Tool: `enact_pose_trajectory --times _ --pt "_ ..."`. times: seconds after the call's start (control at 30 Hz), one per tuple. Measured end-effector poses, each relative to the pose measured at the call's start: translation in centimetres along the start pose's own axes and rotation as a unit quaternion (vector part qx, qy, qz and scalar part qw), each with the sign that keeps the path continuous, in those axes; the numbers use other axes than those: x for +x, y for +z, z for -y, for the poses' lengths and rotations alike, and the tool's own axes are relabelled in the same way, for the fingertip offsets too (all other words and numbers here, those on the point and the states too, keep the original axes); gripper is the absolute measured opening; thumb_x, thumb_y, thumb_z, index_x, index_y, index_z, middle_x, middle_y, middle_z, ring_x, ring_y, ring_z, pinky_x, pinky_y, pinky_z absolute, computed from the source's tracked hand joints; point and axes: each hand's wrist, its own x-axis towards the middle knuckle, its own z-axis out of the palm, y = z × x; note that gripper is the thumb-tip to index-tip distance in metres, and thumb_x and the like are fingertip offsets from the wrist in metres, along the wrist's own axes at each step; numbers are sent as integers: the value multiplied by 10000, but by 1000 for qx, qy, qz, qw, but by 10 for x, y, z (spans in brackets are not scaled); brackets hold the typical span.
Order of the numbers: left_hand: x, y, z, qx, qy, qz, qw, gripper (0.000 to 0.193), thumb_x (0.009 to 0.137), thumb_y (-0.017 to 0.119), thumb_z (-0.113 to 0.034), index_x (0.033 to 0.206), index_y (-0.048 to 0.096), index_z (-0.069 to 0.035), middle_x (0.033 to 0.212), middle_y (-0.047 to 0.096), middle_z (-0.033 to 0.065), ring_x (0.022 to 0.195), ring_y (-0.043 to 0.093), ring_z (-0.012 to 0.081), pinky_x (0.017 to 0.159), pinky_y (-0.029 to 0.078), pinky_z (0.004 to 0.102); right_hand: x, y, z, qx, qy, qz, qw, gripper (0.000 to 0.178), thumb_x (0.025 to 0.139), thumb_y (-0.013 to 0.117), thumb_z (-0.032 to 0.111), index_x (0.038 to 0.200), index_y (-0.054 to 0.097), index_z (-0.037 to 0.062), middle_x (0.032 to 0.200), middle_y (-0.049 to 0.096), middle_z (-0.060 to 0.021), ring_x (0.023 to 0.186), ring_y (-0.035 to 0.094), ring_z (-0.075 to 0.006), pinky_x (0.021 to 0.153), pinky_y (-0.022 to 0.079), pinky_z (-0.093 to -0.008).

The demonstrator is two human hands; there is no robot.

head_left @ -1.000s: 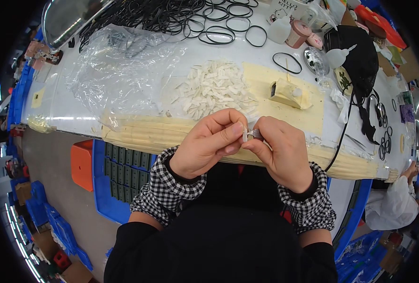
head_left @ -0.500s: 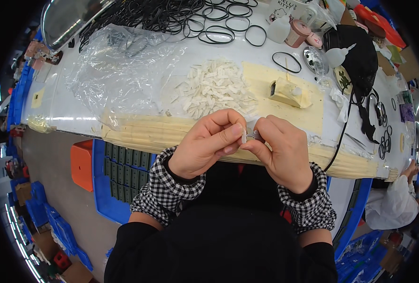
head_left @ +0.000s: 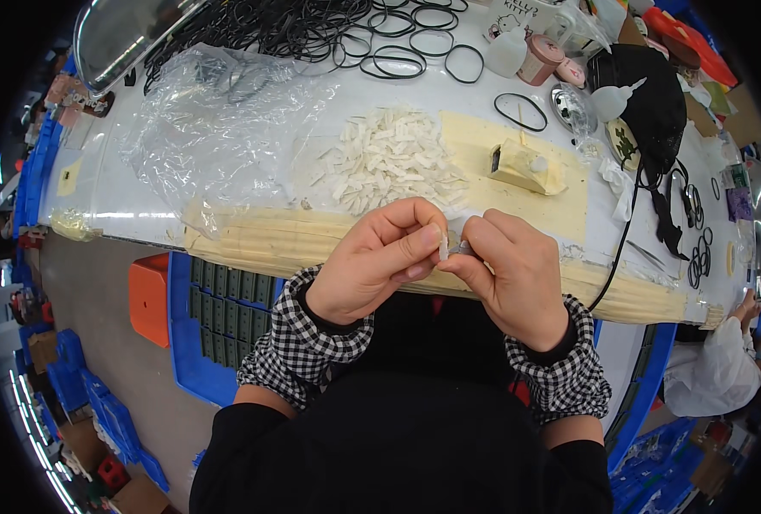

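Two hands meet over the front edge of a workbench, pinching a small white plastic piece (head_left: 443, 246) between them.

Nearest us, we see checked cuffs and both hands raised just above the bench's tape-wrapped front edge (head_left: 252, 244): the left hand (head_left: 379, 261) has its fingers curled, thumb and forefinger closed on the white piece, while the right hand (head_left: 509, 274) closes its fingertips on the same spot from the other side; what else it may grip there we cannot tell. Just beyond the hands lies a heap of similar white pieces (head_left: 393, 163) on the table (head_left: 106, 184), with a crumpled clear plastic bag (head_left: 218, 128) to its left and a small tan block (head_left: 526, 167) to its right. Farther back, black rubber rings (head_left: 398, 51) spread across the table's far side, near a white squeeze bottle (head_left: 616, 98).
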Motion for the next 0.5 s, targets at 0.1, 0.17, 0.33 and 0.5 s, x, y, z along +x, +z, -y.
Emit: enact_pose_trajectory --times 0.1,0.17,0.33,0.5 --pt "0 0 0 -1 -1 3 1000 141 979 516 -186 939 541 -53 787 506 -34 646 395 34 568 316 168 0 0 0 13 4 -11 1000 325 783 684 373 757 516 97 629 453 -45 582 524 -233 494 413 -349" --pt "0 0 0 0 1 3 1000 140 978 517 -184 938 541 -53 787 508 -34 646 395 34 568 317 168 0 0 0 7 1 -3 1000 326 782 684 374 759 516 96 630 454 -46 582 523 -233 494 413 -349" --pt "-1 1 0 1 0 1 1000 135 976 520 -181 936 541 -54 778 507 -36 647 396 33 568 317 168 0 0 1 3 0 -7 1000 330 780 684 377 759 515 94 632 452 -47 582 522 -234 493 412 -348" --pt "-1 0 0 6 -2 0 1000 134 975 522 -182 935 541 -56 776 505 -37 648 396 33 573 317 167 -1 0 1 -12 -2 0 1000 336 778 684 382 756 510 96 632 450 -45 581 520 -233 492 412 -346"
